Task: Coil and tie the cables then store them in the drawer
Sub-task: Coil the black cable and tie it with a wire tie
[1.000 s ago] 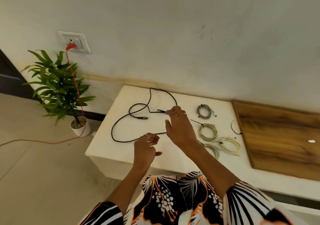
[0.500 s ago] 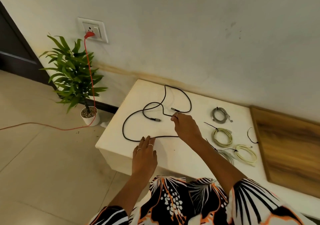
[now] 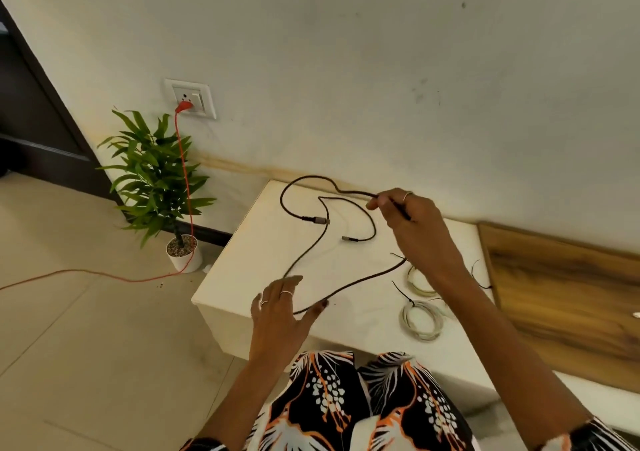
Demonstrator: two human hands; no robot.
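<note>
A long black cable [image 3: 349, 282] lies in loose loops on the white table [image 3: 242, 267], with its two plug ends [image 3: 320, 221] near the middle. My right hand [image 3: 408, 222] is shut on one strand and holds it raised over the back of the table. My left hand [image 3: 280, 312] is near the front edge with its fingers spread; the near loop of the cable runs under it, past the thumb tip. A tied white coil [image 3: 422, 319] lies to the right, and a pale green coil [image 3: 417, 282] is partly hidden by my right forearm.
A wooden panel [image 3: 571, 284] adjoins the table on the right, with a loose black tie [image 3: 479, 275] at its edge. Left of the table, a potted plant [image 3: 156, 187] stands on the floor. A red cord [image 3: 185, 180] runs from the wall socket [image 3: 190, 98] across the tiles.
My right hand has taken hold of a cable strand and lifted it toward the wall. My left hand has slid onto the near loop. The cable's loops have shifted.
</note>
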